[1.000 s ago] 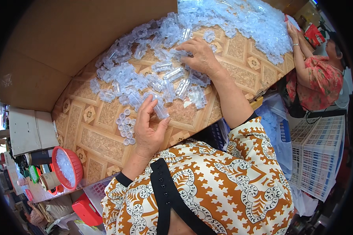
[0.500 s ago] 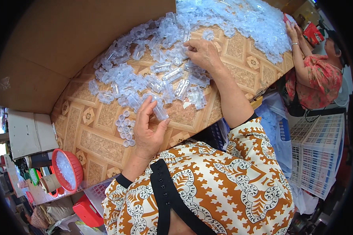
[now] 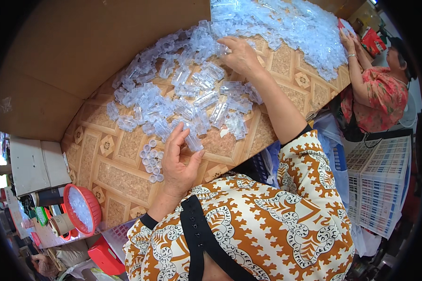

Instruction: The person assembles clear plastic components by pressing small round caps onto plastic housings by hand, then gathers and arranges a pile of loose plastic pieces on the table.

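My left hand point(image 3: 177, 166) lies low over the front of the table with a short clear plastic tube point(image 3: 193, 142) between its thumb and forefinger. My right hand point(image 3: 243, 57) reaches out to the inner edge of the heap, its fingers bent down together among clear pieces. What those fingertips grip is hard to make out against the see-through plastic. Loose clear tubes point(image 3: 219, 112) lie scattered between and ahead of both hands. Left of my left hand sits a cluster of small round translucent caps point(image 3: 153, 161).
A large heap of clear pieces point(image 3: 286, 23) covers the far right of the patterned table point(image 3: 122, 180). A cardboard wall point(image 3: 98, 42) stands at the far left. A red basket point(image 3: 96, 208) holds clear pieces at the near left. Another person point(image 3: 380, 96) works at the right edge.
My right hand has moved farther out and slightly left. Several tubes near it now lie more spread out toward me. My left hand keeps its place by the tube.
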Tool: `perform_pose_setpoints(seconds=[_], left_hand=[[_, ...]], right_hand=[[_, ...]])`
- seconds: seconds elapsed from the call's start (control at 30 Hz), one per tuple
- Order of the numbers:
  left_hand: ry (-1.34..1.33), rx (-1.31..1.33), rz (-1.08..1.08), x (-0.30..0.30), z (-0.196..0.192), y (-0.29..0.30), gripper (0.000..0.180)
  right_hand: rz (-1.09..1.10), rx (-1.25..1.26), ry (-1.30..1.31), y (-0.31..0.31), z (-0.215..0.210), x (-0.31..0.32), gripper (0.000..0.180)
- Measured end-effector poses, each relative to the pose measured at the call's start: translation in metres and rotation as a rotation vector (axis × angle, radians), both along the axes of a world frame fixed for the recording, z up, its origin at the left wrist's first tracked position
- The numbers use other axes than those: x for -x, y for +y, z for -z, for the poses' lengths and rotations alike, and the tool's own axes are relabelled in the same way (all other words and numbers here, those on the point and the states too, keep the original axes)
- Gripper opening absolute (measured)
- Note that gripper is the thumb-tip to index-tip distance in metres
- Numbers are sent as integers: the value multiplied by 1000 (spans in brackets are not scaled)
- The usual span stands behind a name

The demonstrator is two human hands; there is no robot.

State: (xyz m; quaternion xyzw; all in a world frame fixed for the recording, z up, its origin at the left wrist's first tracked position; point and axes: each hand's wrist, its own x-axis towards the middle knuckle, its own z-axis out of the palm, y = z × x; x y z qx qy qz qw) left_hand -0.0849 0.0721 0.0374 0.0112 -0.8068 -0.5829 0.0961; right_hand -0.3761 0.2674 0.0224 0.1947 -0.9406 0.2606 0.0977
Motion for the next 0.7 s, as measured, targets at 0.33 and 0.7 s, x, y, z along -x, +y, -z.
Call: perform_pose_setpoints(seconds=[0.33, 0.7], left_hand=[[-47, -24, -9, 1, -2, -2, 58], [-67, -57, 64, 0, 4, -6, 60]], right_hand=[[-16, -38, -270, 3, -20, -11, 57], [-28, 469, -500, 36, -8, 7, 45]])
